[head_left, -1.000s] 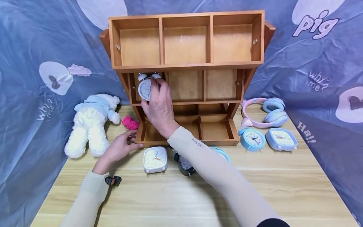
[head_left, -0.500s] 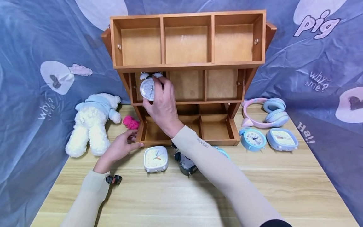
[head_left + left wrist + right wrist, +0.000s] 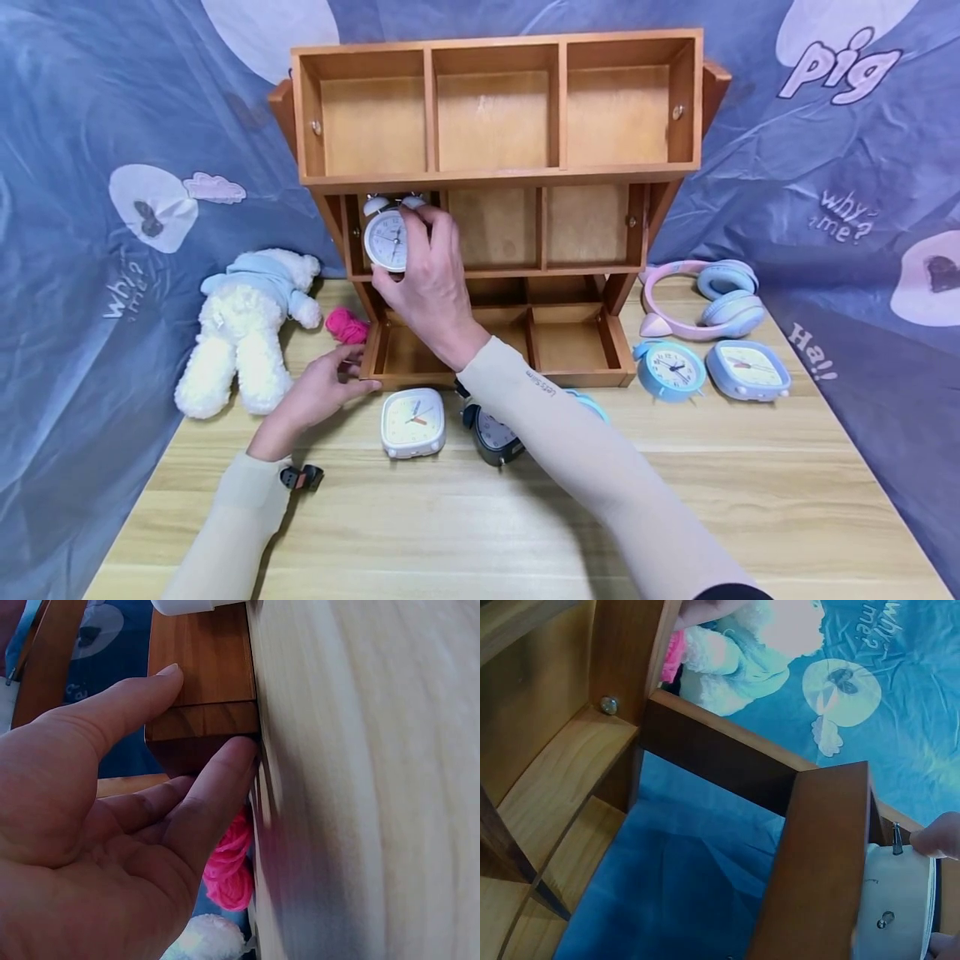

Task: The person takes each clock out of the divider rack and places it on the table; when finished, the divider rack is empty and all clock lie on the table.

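My right hand (image 3: 431,292) grips a white twin-bell alarm clock (image 3: 384,242) by its right side, at the middle tier's left compartment of a wooden rack (image 3: 495,177). The dial faces outward, with the bells on top. In the right wrist view, the white clock body (image 3: 896,900) with short metal pegs shows beside a wooden board; only fingertips (image 3: 939,834) of that hand appear. At the rack's lower left corner is my left hand (image 3: 318,396). Its thumb (image 3: 142,697) lies on the front board and its fingers sit round the end.
Before the rack stand a white square clock (image 3: 412,422), a black clock (image 3: 495,437) and a mostly hidden blue one (image 3: 588,406). To the right are two blue clocks (image 3: 672,371) and headphones (image 3: 701,300). A plush toy (image 3: 243,333) and pink yarn (image 3: 347,326) lie left.
The white twin-bell clock shifts slightly, first right and up, then back left and down, with its dial turning more to the front. My left hand keeps its place at the rack's corner.
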`<state>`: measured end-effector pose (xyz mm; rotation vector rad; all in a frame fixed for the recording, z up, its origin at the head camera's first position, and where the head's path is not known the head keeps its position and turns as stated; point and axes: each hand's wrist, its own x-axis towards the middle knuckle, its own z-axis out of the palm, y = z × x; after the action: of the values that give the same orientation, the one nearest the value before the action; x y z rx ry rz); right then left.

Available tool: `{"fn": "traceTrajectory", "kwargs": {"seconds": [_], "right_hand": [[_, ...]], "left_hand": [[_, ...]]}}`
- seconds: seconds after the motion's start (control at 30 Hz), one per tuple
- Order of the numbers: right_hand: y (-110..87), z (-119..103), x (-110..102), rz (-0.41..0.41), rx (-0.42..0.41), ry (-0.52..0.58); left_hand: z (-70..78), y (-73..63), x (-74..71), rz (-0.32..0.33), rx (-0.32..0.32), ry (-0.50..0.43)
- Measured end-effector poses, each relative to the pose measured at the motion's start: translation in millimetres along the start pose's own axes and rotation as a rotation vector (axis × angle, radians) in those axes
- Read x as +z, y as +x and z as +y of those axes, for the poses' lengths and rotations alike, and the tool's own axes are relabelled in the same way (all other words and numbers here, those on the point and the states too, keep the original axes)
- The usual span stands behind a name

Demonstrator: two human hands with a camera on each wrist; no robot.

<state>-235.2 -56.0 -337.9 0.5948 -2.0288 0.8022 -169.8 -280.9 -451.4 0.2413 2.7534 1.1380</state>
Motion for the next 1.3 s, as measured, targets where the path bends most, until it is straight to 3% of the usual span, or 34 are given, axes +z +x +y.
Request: {"fn": "traceTrajectory", "kwargs": {"seconds": [0.53, 0.93, 1.3], "right_hand": [[-4.4, -13.0, -20.9, -0.095, 0.004, 0.074], [-10.3, -15.5, -44.5, -0.101, -0.004, 0.117], [-28.9, -4.0, -73.9, -0.162, 0.052, 0.166]], "left_hand": [[0.7, -2.6, 0.0, 0.002, -0.014, -0.001], [2.3, -1.8, -0.9, 0.0, -0.016, 0.002], [2.0, -1.2, 0.2, 0.011, -0.007, 0.001]]}}
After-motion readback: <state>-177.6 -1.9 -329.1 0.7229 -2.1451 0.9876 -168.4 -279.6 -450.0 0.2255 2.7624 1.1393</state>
